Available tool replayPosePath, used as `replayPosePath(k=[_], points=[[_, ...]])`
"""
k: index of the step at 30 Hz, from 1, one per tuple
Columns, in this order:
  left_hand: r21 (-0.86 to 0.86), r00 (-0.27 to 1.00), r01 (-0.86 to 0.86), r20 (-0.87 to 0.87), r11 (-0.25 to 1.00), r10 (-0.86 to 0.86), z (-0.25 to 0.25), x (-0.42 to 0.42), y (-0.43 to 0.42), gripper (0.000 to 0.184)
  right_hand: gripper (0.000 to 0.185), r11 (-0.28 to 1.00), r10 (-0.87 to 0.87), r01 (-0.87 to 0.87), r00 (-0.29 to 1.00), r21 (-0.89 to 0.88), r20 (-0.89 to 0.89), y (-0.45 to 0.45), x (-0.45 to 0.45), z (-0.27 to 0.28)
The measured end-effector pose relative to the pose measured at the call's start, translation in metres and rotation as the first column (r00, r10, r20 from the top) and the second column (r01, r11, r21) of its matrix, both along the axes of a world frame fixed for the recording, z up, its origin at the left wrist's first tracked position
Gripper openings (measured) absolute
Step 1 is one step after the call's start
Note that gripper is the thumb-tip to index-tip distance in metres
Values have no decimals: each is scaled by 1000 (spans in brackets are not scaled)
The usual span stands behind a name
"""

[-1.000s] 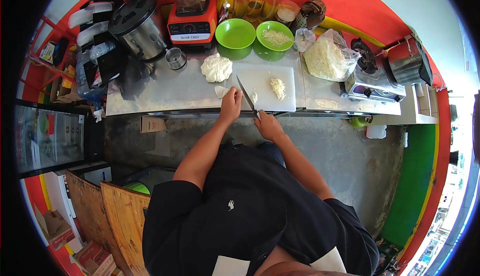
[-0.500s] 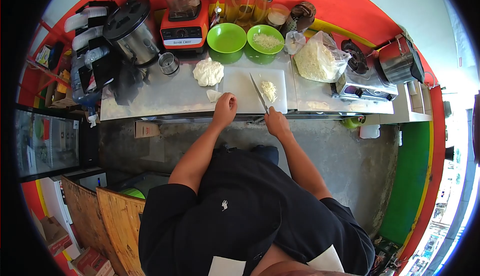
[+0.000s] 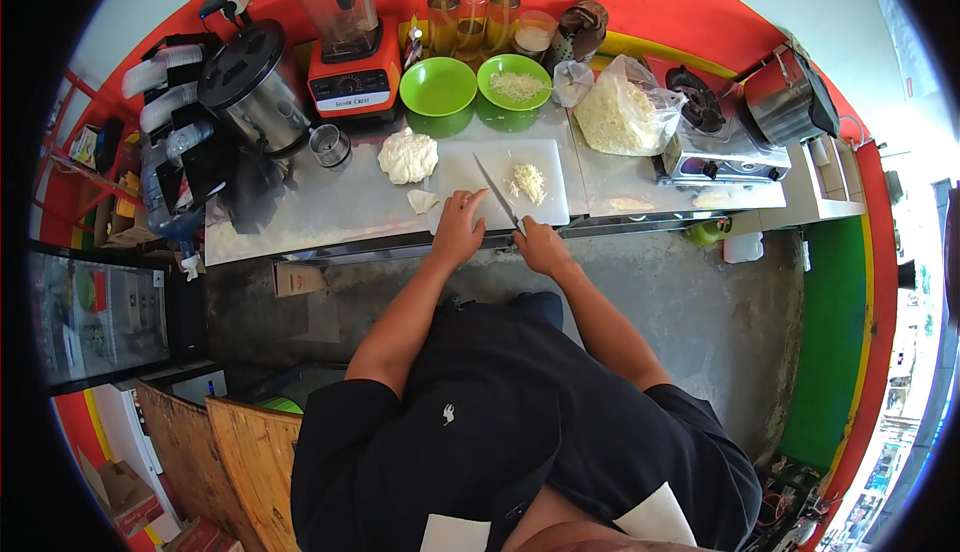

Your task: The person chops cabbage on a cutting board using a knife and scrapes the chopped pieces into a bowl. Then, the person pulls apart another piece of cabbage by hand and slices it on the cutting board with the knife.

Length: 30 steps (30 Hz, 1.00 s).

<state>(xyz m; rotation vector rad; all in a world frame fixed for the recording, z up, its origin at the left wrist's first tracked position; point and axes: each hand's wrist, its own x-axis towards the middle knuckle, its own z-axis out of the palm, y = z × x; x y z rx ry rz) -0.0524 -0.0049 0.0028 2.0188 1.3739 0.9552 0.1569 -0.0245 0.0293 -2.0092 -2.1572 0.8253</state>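
Note:
My right hand (image 3: 542, 249) is closed round the handle of a kitchen knife (image 3: 497, 190). The blade points away from me and to the left, over the white cutting board (image 3: 548, 152). Just right of the blade lies a small heap of pale shredded food (image 3: 527, 184), which looks like cabbage. My left hand (image 3: 459, 227) rests at the board's front left edge, its fingers stretched forward and thumb apart. A whitish wedge-shaped piece (image 3: 422, 201) lies left of those fingers. Behind it sits a larger white, crumpled-looking lump (image 3: 408, 157), perhaps cabbage.
Behind the board stand a green bowl (image 3: 438, 87) and a green plate (image 3: 514, 82) with pale shreds. A red blender (image 3: 352, 82) and steel pot (image 3: 255, 92) stand left. To the right are a filled plastic bag (image 3: 625, 112) and a gas stove (image 3: 725, 152).
My left hand has opened from a loosely curled shape and reached its fingers onto the board's left side. The knife stays in my right hand. The whole view has shifted slightly.

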Motion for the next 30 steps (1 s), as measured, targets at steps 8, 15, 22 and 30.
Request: replayPosePath(k=[8, 15, 22, 30], points=[[-14, 997, -63, 37, 998, 63, -18, -1, 6, 53, 32, 989, -127, 128, 992, 68, -18, -2, 33, -16], [127, 969, -225, -71, 966, 235, -6, -11, 20, 45, 33, 997, 64, -58, 992, 60, -109, -15, 26, 9], [217, 882, -417, -136, 882, 451, -14, -33, 17, 51, 32, 998, 58, -59, 996, -10, -72, -28, 28, -2], [148, 778, -581, -188, 800, 599, -17, -59, -1, 54, 35, 999, -32, 35, 995, 24, -95, -15, 36, 0]])
